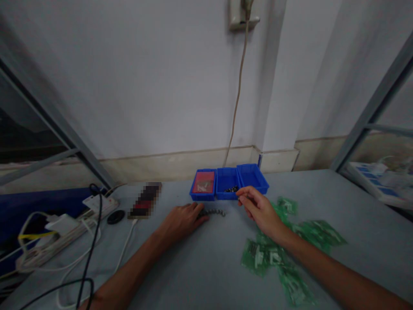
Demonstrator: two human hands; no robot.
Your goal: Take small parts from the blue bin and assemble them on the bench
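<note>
My left hand [187,218] rests on the table, thumb and fingers closed about the left end of a curved row of small shiny metal parts [216,211]. What lies under its fingertips is partly hidden. My right hand [258,209] is raised in front of the bins, thumb and forefinger pinched together; anything between them is too small to name. Just behind it, the middle blue bin [222,196] holds several small dark metal pieces [231,189]. The left blue bin [202,197] contains a red sheet or bag [205,177] with small pale pieces on it.
Green plastic packets [319,232] lie beneath and beside my right forearm. Another blue bin [253,176] stands at the right of the row. Left are a blurred-out phone-like object [145,200], a black round disc [115,217], and a power strip [61,243] with tangled cables.
</note>
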